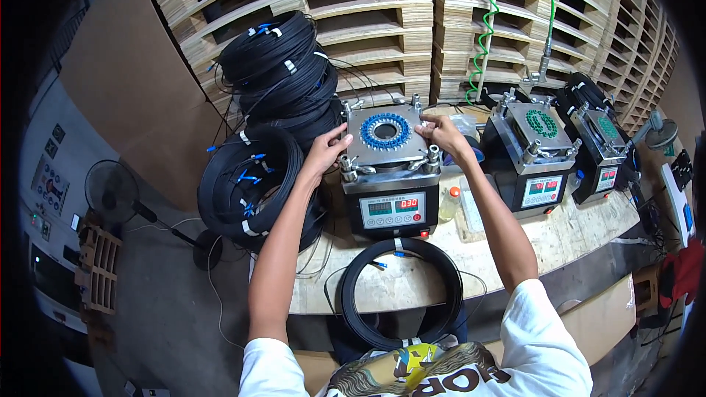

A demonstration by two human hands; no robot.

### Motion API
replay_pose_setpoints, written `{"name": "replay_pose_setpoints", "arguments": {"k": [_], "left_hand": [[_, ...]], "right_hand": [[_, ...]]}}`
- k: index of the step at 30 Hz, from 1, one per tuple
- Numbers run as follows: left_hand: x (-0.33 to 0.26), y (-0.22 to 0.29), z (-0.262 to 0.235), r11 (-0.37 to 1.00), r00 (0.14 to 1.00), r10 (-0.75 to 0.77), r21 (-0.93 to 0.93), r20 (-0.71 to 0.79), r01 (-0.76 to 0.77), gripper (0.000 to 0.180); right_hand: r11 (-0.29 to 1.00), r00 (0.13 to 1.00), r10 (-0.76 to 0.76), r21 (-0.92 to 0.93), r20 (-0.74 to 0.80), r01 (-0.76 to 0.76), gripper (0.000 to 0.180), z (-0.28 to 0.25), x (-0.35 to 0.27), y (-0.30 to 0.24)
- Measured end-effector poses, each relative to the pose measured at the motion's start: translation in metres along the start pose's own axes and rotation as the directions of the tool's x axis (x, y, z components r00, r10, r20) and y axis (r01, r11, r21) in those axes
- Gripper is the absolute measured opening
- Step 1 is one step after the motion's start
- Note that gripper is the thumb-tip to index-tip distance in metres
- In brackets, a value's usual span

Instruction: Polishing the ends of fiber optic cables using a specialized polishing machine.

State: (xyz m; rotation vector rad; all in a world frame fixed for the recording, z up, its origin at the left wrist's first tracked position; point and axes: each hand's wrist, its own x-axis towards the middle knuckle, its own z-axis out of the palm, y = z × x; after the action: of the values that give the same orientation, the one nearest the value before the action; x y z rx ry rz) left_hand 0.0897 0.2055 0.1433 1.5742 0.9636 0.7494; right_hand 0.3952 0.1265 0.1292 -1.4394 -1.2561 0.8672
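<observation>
A square metal plate [368, 151] with a ring of blue fiber connectors [385, 116] around a central hole sits on top of a black polishing machine [390, 209] with a lit red display. My left hand [323, 153] grips the plate's left edge, its thumb and index finger closed there. On the right edge my right hand [443, 137] is closed in the same way, fingertips near a corner post. Clamp posts [434, 153] stand at the plate's corners. Close in front of me, a coil of black cable [349, 287] leans upright against the table edge.
Tall stacks of coiled black cable [272, 66] stand left of the machine. Two similar machines with green connectors [540, 124] are at right. A bottle with a red cap [450, 204] is beside my right forearm. Wooden pallets [360, 22] rise behind; a fan [110, 190] stands left.
</observation>
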Motion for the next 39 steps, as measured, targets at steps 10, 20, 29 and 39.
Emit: {"name": "replay_pose_setpoints", "arguments": {"k": [10,20,29,39], "left_hand": [[-0.049,-0.045,0.005,0.960,0.954,0.146,-0.194,-0.263,-0.201,0.054],[-0.210,-0.124,0.062,0.827,0.968,0.250,0.520,0.000,-0.213,0.053],[-0.223,-0.154,0.067,0.562,0.992,-0.119,0.826,0.045,0.030,0.066],[-0.222,-0.165,0.074,0.645,0.984,-0.171,0.748,-0.057,0.156,0.057]], "right_hand": [[0.998,0.993,-0.048,-0.053,-0.106,0.043,0.048,0.005,-0.046,-0.002],[0.872,0.992,0.121,-0.482,0.041,-0.087,0.047,0.048,-0.243,0.109],[0.587,0.970,0.241,-0.800,0.027,-0.123,0.058,0.071,-0.242,0.145],[0.701,0.958,0.270,-0.702,0.098,-0.125,0.062,0.059,-0.249,0.131]]}}
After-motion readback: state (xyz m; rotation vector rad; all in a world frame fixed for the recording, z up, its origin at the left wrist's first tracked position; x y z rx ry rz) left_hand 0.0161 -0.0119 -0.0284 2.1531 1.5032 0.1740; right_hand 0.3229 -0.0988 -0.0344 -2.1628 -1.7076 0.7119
